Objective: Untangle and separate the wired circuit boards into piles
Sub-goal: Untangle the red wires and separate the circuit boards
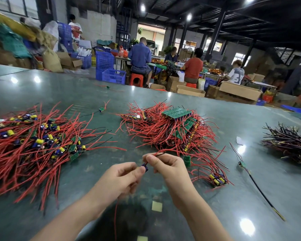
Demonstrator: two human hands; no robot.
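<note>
My left hand [123, 176] pinches a small wired circuit board [145, 167] with a purple part, just above the green table [250, 188]. My right hand [167, 166] grips that board's red and black wires right next to it; the wires run up toward the tangled heap. The tangled heap of red-wired green boards [170, 131] lies straight ahead. A spread pile of separated boards with yellow and purple capacitors [36, 143] lies on the left. A small cluster of boards [217, 179] sits to the right of my right hand.
A pile of dark-wired parts [290, 145] lies at the far right. A lone board with a long black lead [242, 164] lies on the right. Single stray boards [102, 109] sit further back. Beyond the table's far edge, several people sit among cardboard boxes and blue crates [113, 75].
</note>
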